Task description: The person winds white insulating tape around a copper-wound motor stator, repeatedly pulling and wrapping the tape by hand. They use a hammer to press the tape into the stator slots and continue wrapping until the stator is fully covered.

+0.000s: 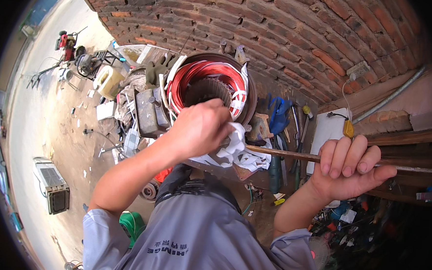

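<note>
A motor stator with red wire windings stands in a round dark housing before me. White binding tape is wrapped around part of the coils. At the stator's near rim, my left hand pinches white cloth tape, its fingertips partly hidden. My right hand, palm up, has its fingers curled over a long thin rod, thumb stretched out. The rod's left end reaches the loose tape, brown on that side and greyish to the right of the hand.
A brick wall rises behind the bench. Left of the stator are a grey metal box, a dark glove and a yellowish jug. Blue cloth, several hand tools and a white board lie to the right.
</note>
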### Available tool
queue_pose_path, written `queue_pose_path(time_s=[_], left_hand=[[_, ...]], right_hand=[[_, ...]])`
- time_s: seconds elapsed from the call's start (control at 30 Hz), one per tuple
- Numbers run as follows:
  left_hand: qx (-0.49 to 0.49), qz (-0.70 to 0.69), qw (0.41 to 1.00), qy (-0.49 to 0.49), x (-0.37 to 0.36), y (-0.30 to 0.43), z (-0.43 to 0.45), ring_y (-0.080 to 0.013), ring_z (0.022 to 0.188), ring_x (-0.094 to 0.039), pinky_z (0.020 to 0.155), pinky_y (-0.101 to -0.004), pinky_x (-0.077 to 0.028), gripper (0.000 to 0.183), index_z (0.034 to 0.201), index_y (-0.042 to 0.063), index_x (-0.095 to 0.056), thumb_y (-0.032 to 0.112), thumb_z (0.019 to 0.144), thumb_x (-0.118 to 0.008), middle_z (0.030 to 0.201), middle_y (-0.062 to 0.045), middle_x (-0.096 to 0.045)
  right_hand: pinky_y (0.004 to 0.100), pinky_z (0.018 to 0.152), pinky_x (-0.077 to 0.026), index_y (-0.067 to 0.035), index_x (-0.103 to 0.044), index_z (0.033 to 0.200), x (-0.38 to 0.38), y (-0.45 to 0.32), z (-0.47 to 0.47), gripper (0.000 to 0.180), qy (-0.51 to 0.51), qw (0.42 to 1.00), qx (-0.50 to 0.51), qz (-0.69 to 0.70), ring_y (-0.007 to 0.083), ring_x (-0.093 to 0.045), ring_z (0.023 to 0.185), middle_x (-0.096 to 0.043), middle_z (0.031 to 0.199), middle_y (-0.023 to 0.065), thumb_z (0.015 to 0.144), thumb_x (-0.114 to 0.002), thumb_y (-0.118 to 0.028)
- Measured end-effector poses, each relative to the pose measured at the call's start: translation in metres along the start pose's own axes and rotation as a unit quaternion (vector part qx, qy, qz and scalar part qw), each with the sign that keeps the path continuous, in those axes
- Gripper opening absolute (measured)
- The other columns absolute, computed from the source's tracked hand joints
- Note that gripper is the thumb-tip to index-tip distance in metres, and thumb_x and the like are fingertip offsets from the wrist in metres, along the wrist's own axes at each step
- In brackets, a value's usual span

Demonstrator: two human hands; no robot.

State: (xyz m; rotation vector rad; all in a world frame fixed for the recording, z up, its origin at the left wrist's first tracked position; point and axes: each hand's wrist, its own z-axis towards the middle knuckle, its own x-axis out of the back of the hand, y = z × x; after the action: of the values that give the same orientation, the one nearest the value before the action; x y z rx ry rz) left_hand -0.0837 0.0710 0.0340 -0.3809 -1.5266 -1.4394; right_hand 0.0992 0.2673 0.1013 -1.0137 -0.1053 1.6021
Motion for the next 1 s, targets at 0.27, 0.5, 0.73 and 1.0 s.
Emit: queue_pose_path(time_s=[0.27, 0.5, 0.73, 1.0], left_hand=[[0.135, -0.272, 0.946, -0.116, -0.007, -0.014, 0.044, -0.0079, 0.071, -0.057, 0.066, -0.0302, -0.049, 0.013, 0.087, -0.003, -0.069, 0.009, 0.090, -0.069, 0.072, -0.005, -0.065], [0.101, -0.295, 0.946, -0.084, -0.005, -0.022, 0.039, -0.0249, 0.073, -0.067, 0.072, -0.0374, -0.053, 0.020, 0.090, -0.003, -0.072, 0.016, 0.086, -0.069, 0.079, -0.018, -0.070], [0.014, -0.179, 0.980, -0.083, 0.025, -0.015, 0.010, -0.0320, 0.100, -0.065, 0.087, -0.0399, -0.052, 0.053, 0.128, 0.000, -0.058, 0.021, 0.081, -0.075, 0.107, -0.018, -0.065], [-0.042, 0.131, 0.990, 0.012, 0.000, -0.020, -0.029, -0.0334, 0.109, -0.061, 0.097, -0.0418, -0.043, 0.077, 0.126, -0.003, -0.057, 0.051, 0.075, -0.077, 0.113, -0.018, -0.067]], right_hand=[[0.0358, 0.048, -0.050, -0.004, -0.050, 0.084, -0.021, 0.063, -0.006, 0.055, -0.030, 0.999, 0.009, 0.020, 0.0184, -0.050, 0.050, -0.049, 0.070, 0.0086, 0.105, -0.042, -0.054], [0.0326, 0.041, -0.047, 0.000, -0.052, 0.063, -0.014, 0.100, 0.007, 0.054, -0.074, 0.992, -0.097, -0.015, 0.0182, -0.052, 0.042, -0.054, 0.057, 0.0115, 0.100, -0.064, -0.038], [0.0378, 0.054, -0.053, -0.001, -0.058, 0.069, -0.011, 0.102, -0.008, 0.051, -0.127, 0.974, -0.133, -0.135, 0.0196, -0.056, 0.049, -0.057, 0.062, 0.0096, 0.097, -0.067, -0.043], [0.0346, 0.053, -0.045, -0.006, -0.049, 0.070, -0.027, 0.099, -0.043, 0.043, 0.065, 0.994, -0.044, -0.076, 0.0155, -0.048, 0.049, -0.052, 0.060, 0.0049, 0.101, -0.063, -0.033]])
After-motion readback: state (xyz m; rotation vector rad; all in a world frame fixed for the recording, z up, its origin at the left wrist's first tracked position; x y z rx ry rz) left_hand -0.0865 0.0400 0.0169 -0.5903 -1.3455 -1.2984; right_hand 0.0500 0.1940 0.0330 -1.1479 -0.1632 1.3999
